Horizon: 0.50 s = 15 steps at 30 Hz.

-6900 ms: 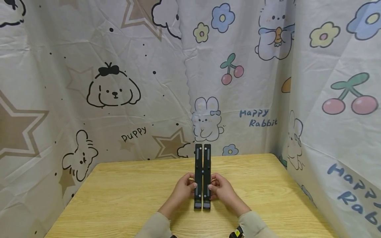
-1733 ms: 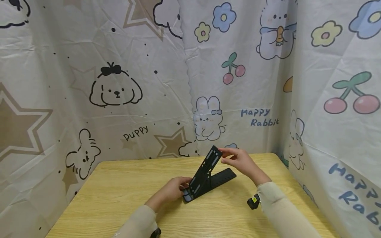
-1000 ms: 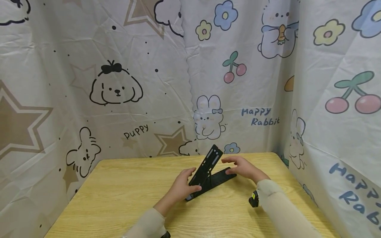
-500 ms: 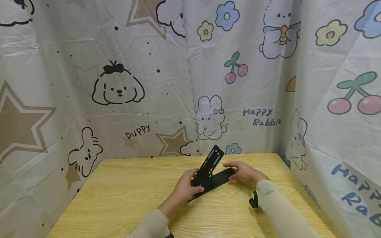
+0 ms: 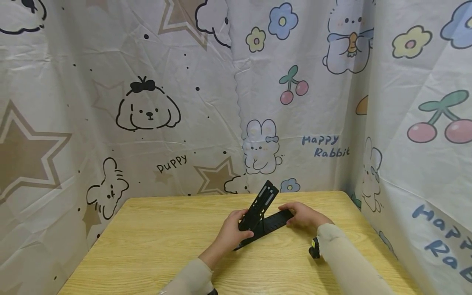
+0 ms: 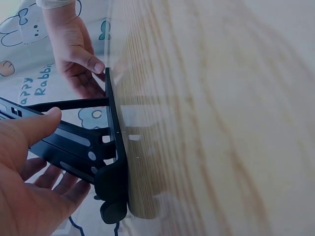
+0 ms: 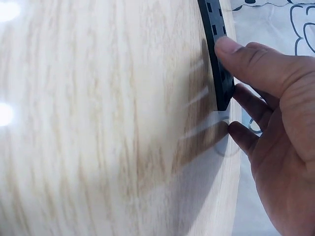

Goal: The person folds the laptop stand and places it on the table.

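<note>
A black folding laptop stand [image 5: 259, 209] rests on the wooden table [image 5: 177, 246], its upper panel raised at a slant over the long base [image 5: 274, 221]. Near the panel's lower end, my left hand [image 5: 230, 231] grips it, thumb on one side and fingers on the other. My right hand [image 5: 304, 215] pinches the base's far right end. In the left wrist view a thin support strut [image 6: 69, 104] runs between the panel and the base. The right wrist view shows my thumb [image 7: 229, 45] on top of the slotted base, with fingers along its far side.
A cloth curtain [image 5: 206, 123] with printed animals, flowers and stars hangs behind the table and along both sides. A small black device [image 5: 314, 248] sits at my right wrist.
The stand went from two closed bars to a propped, angled shape. My right hand dropped from the panel's top to the base end; my left moved from the hinge end onto the panel.
</note>
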Each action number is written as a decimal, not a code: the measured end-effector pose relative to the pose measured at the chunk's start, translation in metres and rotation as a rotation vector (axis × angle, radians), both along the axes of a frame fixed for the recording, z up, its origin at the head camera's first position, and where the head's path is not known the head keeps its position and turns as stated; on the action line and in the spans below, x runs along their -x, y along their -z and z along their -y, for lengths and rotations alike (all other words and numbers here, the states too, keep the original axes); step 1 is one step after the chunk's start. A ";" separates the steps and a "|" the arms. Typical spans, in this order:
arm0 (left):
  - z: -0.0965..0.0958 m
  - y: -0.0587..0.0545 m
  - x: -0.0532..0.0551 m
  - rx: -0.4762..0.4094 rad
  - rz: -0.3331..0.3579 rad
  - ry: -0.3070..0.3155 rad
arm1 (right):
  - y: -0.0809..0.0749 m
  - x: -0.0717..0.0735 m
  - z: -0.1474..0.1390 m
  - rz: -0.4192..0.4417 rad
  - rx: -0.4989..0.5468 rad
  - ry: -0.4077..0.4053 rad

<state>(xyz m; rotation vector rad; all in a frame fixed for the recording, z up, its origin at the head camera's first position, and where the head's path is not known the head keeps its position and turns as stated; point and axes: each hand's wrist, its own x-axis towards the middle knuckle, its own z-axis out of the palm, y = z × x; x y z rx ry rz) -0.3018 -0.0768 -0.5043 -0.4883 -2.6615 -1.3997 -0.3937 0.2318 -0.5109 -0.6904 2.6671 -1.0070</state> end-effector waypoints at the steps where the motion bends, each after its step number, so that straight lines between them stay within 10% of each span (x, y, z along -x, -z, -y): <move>1: 0.000 0.000 0.000 0.004 -0.002 -0.004 | 0.001 0.000 0.000 -0.006 -0.003 -0.002; 15: 0.000 0.002 0.002 0.009 -0.005 -0.018 | 0.012 -0.001 -0.004 -0.058 0.056 -0.019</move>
